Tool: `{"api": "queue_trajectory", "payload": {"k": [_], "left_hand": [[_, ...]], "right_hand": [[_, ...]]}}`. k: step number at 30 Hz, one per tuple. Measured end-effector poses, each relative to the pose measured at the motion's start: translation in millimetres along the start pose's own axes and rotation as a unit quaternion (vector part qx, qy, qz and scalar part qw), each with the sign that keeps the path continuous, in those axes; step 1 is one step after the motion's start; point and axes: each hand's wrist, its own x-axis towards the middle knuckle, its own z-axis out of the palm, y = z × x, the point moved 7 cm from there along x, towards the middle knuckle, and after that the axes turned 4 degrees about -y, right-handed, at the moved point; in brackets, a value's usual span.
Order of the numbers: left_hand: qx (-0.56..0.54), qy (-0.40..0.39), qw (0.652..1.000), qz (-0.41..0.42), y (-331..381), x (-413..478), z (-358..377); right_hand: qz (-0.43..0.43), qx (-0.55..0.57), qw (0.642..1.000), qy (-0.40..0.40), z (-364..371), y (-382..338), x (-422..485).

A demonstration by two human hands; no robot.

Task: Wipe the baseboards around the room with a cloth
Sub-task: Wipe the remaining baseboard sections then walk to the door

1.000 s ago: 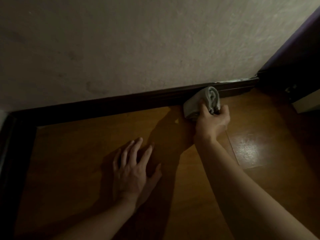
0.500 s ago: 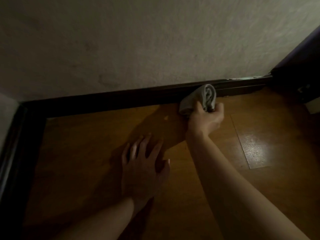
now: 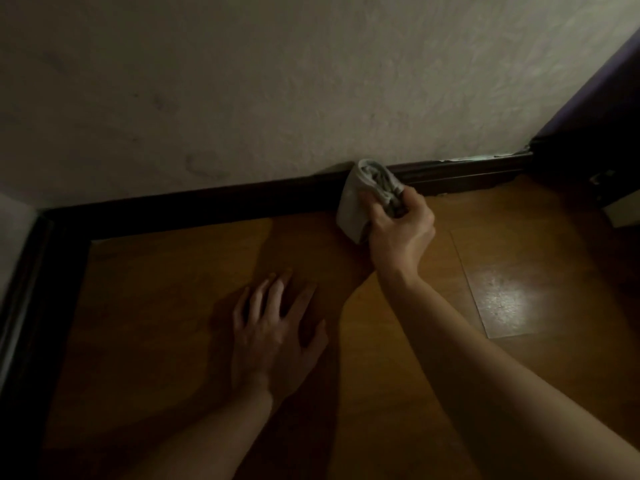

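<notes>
A dark baseboard (image 3: pixel 207 204) runs along the foot of the white textured wall and turns down the left side at the corner. My right hand (image 3: pixel 401 230) grips a bunched grey cloth (image 3: pixel 360 199) and presses it against the baseboard, a little right of the middle. My left hand (image 3: pixel 277 330) lies flat on the wooden floor with its fingers spread, holding nothing, nearer to me and left of the cloth.
The wooden floor (image 3: pixel 502 299) shows a bright reflection at the right. A dark purple upright surface (image 3: pixel 595 126) closes off the baseboard's right end, with a pale object (image 3: pixel 623 213) at its foot. The left baseboard (image 3: pixel 38 289) borders the floor.
My right hand has slid the cloth leftward along the baseboard. My left hand stays planted on the floor. The view has shifted slightly.
</notes>
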Motion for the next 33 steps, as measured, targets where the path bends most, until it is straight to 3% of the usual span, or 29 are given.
{"api": "queue_trajectory", "payload": {"k": [7,11,15,21,27,33], "left_hand": [[0.0,-0.007,1.0,-0.009,3.6,1.5,-2.7],[-0.019,0.017,0.998,0.049,42.4,13.7,-6.7],[-0.009,-0.003,0.999,0.052,73.0,24.8,4.6],[-0.001,-0.026,0.999,0.043,72.2,24.4,12.2],[0.003,-0.002,0.999,0.043,73.9,23.1,8.9],[-0.013,-0.005,0.999,0.051,74.8,25.0,10.1]], "right_hand": [[0.059,0.004,0.993,0.102,-64.8,16.6,31.8],[0.03,-0.024,0.997,0.069,-59.5,11.2,33.0],[0.023,-0.047,0.998,0.017,-62.6,11.6,43.5],[0.07,0.01,0.995,0.075,-96.3,26.7,57.7],[-0.004,-0.061,0.998,-0.031,-52.5,6.5,43.3],[-0.02,-0.071,0.997,-0.005,-77.1,6.6,58.3]]}}
